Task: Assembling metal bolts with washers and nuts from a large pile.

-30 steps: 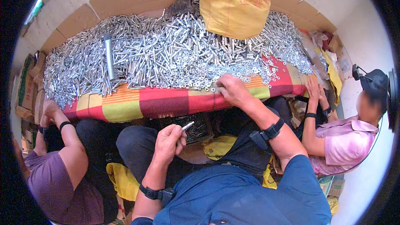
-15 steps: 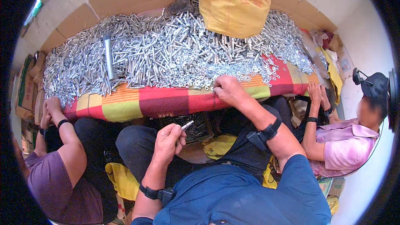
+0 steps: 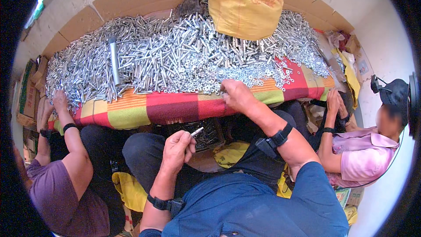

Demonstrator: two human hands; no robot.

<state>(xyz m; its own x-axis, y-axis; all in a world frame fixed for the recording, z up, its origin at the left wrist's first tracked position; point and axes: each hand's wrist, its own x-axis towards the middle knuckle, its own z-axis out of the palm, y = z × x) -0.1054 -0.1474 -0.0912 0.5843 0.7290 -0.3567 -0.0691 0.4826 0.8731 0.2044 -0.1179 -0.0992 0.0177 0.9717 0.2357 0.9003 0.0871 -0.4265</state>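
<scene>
My left hand (image 3: 177, 148) is closed around a short silver metal pin (image 3: 197, 131), held above my lap with its tip sticking out past the thumb. The kind of fastener cannot be made out. My right hand (image 3: 240, 97) is at the front edge of the heap, fingers bent together by the small washers or nuts (image 3: 206, 82); what they pinch, if anything, is hidden. Behind these rings spreads a big pile of silver metal pins (image 3: 162, 55). A checkered red, green and tan cloth (image 3: 171, 107) lies under the near edge.
A grey metal tube (image 3: 115, 61) lies on the pile at left, and a yellow sack (image 3: 245, 6) droops over its back. One co-worker's hands (image 3: 59, 102) work at the left end, another's (image 3: 334, 101) at the right. Below the cloth sits a dark tray (image 3: 206, 136) of metal parts.
My right hand has shifted slightly left along the heap's front edge. The left co-worker's hands have moved up onto the pins. My left hand stays put with the pin.
</scene>
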